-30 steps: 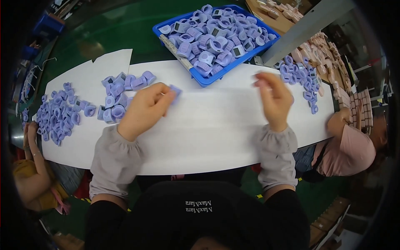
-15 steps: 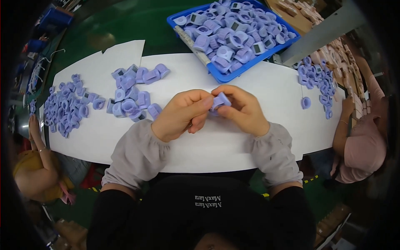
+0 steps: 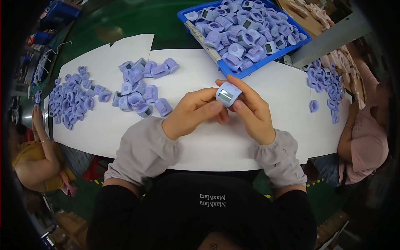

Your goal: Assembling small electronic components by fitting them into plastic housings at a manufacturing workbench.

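Between my two hands, above the white table covering [image 3: 200, 154], is a small lilac ring-shaped device [image 3: 226, 94] with a little grey screen facing up. My left hand [image 3: 193, 109] pinches its left side, thumb on the front near the screen. On the other side, my right hand [image 3: 254, 110] grips it with thumb and fingers. Left of my left hand lies a loose group of similar lilac devices [image 3: 135, 99], some showing screens. Beyond my hands stands a blue tray [image 3: 248, 71] heaped with more of these devices [image 3: 241, 31].
Farther left spreads a pile of lilac pieces [image 3: 71, 100]; another cluster [image 3: 327, 85] lies at the right. A grey post [image 3: 333, 39] rises beside the tray. A person in yellow [image 3: 37, 164] sits at the left, another in pink [image 3: 366, 150] at the right, near stacked pinkish parts.
The lilac device has been turned in my fingers, so its screen now faces up. Both hands have shifted slightly right, and the whole view has moved a little.
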Motion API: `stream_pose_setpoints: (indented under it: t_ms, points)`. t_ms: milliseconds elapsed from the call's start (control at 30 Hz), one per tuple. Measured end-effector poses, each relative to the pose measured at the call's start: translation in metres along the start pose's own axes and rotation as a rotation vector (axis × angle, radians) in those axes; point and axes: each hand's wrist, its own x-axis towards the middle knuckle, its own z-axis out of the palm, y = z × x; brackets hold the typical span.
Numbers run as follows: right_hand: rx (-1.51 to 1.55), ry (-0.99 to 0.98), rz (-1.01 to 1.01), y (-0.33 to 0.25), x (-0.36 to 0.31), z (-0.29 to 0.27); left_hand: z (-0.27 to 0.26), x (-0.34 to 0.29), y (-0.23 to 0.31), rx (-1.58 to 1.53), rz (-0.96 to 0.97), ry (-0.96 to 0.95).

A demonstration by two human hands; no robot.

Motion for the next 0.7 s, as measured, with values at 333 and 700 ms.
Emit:
stream_pose_setpoints:
  t_ms: [333,700]
  points:
    - [-0.178,-0.017,-0.088,0.005,0.003,-0.018,0.01,0.002,-0.005,0.066,0.101,0.11]
    - [-0.618,-0.076,-0.382,0.01,0.005,-0.022,0.001,0.01,-0.013,0.352,0.296,0.22]
